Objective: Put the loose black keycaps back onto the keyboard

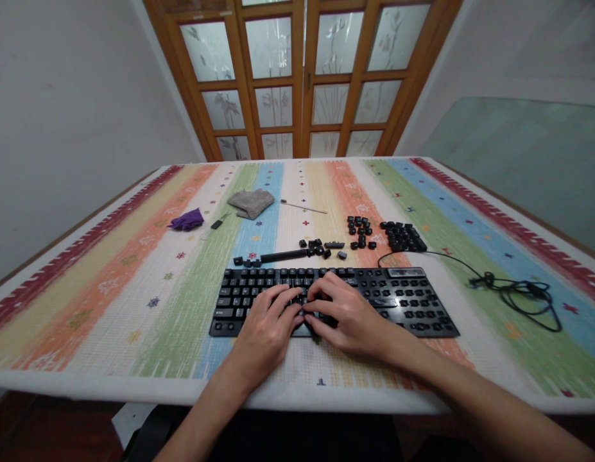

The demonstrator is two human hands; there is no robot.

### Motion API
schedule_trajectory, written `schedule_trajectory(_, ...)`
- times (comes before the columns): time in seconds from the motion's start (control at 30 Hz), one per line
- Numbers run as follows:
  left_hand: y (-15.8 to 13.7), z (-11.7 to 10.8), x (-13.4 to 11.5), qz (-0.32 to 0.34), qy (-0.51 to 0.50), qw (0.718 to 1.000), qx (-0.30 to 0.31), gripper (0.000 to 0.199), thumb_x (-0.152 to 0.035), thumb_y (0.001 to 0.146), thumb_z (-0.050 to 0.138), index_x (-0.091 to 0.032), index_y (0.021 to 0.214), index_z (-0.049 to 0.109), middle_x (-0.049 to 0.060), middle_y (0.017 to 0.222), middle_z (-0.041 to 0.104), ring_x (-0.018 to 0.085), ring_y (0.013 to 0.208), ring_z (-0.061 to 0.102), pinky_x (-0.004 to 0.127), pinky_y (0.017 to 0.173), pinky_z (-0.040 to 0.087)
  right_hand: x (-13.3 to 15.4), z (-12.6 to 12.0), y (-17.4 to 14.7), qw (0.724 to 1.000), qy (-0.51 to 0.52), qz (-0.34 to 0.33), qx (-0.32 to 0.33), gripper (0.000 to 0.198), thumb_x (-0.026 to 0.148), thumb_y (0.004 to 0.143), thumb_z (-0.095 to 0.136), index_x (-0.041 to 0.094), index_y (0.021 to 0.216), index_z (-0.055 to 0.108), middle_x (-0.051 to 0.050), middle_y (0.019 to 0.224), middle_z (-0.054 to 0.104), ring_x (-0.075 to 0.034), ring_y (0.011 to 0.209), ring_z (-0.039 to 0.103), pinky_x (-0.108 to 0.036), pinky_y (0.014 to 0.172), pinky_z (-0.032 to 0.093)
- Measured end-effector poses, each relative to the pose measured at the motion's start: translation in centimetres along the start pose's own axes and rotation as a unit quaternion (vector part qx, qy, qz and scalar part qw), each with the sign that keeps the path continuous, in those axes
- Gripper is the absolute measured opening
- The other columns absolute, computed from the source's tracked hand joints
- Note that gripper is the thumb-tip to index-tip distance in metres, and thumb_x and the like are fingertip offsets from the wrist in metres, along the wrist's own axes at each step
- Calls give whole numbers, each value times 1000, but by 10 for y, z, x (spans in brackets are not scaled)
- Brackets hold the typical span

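Mostly hidden: keyboard middle under left hand, right hand; grip contents cannot tell.

Your left hand and right hand cover the middle keys of the keyboard, your forearms run off the bottom edge, and the key legends are too small to read.

Two bare forearms enter from the bottom of the frame, ending in the left hand and right hand at centre. No sleeves, watch, rings or gloves are visible. Fingers are slender, with short nails.
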State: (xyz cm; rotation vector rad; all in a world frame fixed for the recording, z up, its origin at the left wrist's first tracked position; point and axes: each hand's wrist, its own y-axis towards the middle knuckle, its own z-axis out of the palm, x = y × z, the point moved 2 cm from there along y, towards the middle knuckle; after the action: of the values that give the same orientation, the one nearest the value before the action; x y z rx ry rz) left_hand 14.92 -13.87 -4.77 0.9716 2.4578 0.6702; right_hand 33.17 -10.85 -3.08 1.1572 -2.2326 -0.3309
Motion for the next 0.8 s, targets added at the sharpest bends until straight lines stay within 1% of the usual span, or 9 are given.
schedule_trajectory(0.1,1,-1,0,10,13,1000,-2,18,-13,97,54,-10,112,63,14,125,62,29,120,52,49,98,53,-1,0,0,1000,-8,-3,4,16,21,92,60,14,91,74,-11,95,63,-23,89,51,-39,77,47)
schedule_trajectory(0.2,1,-2,0,12,18,1000,-13,17,-12,96,56,-12,110,65,13,125,62,29,120,52,48,98,54,-1,0,0,1000,-15,-10,2,16,21,93,59,15,94,74,-11,97,63,-23,90,51,-38,77,48)
schedule_trajectory(0.3,-2,-4,-2,20,17,999,-22,18,-9,95,56,-13,110,66,12,123,63,28,119,53,47,98,54,1,0,0,999,-19,-28,4,17,18,94,56,15,94,73,-11,97,63,-22,89,51,-38,77,48)
schedule_trajectory(0.37,-3,-4,-5,28,18,999,-25,19,-8,95,55,-11,110,66,13,122,64,27,118,53,45,98,54,2,0,0,999,-16,-35,11,18,16,93,56,15,89,73,-11,95,63,-22,88,51,-38,78,48)
schedule_trajectory(0.47,-2,-5,-9,30,24,999,-17,18,-12,95,56,-10,109,66,13,122,65,28,117,54,46,97,54,2,0,1,1000,-7,-23,11,17,17,90,59,14,78,71,-12,94,61,-22,89,51,-39,80,49)
schedule_trajectory(0.6,1,-3,-12,34,41,999,-7,19,-16,96,55,-10,110,67,13,125,66,30,117,55,48,97,53,0,2,2,1000,-12,-16,7,20,17,87,59,16,71,70,-12,97,60,-23,92,51,-41,83,48)
schedule_trajectory(0.7,0,1,-13,57,57,997,-12,20,-12,95,53,-8,109,67,14,124,66,31,116,57,50,94,53,1,6,1,999,-27,-25,14,19,18,88,59,15,73,71,-12,98,60,-23,91,50,-42,84,48)
schedule_trajectory(0.8,-4,4,-14,51,44,997,-25,21,-11,93,54,-6,109,67,16,121,67,30,114,59,48,95,55,2,4,4,999,-21,-28,17,18,19,88,59,15,77,72,-12,98,61,-23,92,51,-42,84,49)
